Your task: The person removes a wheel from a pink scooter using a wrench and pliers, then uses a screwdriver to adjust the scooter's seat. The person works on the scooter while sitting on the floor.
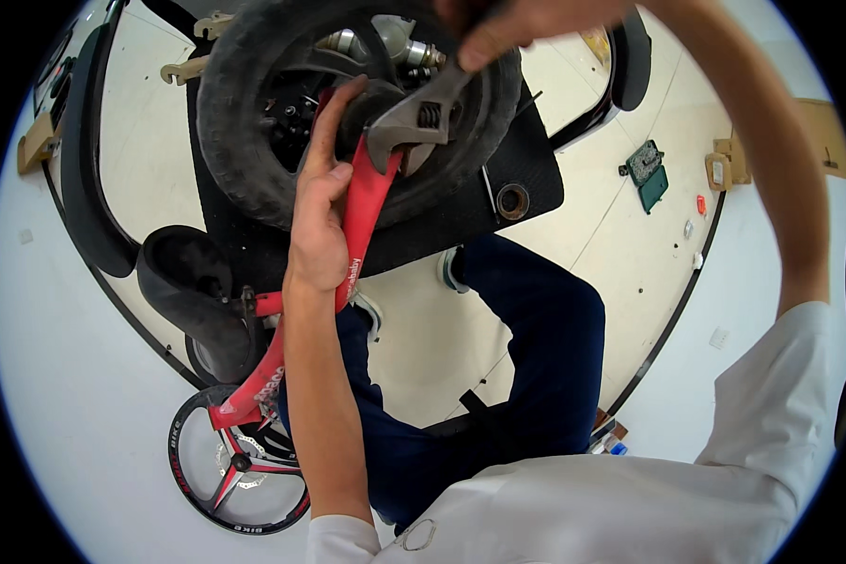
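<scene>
the right hand [506,36] is clamped on the adjustable wrench [412,120] at twelve o'clock, seated against the red frame tube [367,202] beside the wheel [234,141]. the left hand [318,230] braces the tube, closure unclear. wrench placement looks done; what remains, i cannot tell.

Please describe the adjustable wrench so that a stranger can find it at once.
Look for the large black tyre at the top. Across its middle reaches a grey steel wrench, held by the right hand. Unlike the red bar at its jaws, it carries a ridged adjusting screw.
</scene>
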Action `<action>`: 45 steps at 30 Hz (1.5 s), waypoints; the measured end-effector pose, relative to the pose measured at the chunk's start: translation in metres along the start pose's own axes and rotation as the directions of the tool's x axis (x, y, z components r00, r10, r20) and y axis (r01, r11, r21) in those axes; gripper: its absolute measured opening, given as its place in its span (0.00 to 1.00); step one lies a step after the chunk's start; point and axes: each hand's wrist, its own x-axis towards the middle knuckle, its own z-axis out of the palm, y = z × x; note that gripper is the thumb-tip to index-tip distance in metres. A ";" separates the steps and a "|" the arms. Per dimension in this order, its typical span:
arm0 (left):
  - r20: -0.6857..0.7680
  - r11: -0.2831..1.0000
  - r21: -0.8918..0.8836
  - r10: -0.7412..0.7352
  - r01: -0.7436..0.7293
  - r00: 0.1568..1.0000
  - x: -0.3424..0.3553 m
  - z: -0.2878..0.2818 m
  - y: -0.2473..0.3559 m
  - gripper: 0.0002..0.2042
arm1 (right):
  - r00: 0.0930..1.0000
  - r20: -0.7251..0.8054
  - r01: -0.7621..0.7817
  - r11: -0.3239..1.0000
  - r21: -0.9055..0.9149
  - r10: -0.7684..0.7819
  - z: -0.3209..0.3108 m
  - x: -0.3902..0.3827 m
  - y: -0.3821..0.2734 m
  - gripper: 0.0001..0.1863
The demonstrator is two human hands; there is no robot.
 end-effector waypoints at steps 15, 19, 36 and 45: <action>0.027 0.999 0.023 0.023 -0.024 0.999 0.007 -0.002 -0.010 0.34 | 0.769 -0.292 0.264 0.133 0.955 0.568 0.235 -0.010 -0.062 0.13; 0.042 0.999 -0.033 -0.016 0.018 0.999 0.005 0.000 -0.008 0.32 | 0.750 -0.230 0.373 -0.109 0.921 0.620 0.252 0.005 -0.087 0.12; 0.017 0.997 0.070 -0.011 0.010 1.000 0.014 -0.007 -0.015 0.28 | 0.822 -0.413 -0.138 0.840 0.525 0.393 0.145 -0.044 -0.004 0.20; 0.062 0.960 0.280 -0.016 -0.002 0.998 0.014 -0.012 -0.015 0.39 | 0.905 -0.260 -0.154 0.831 0.535 0.335 0.117 -0.035 0.022 0.20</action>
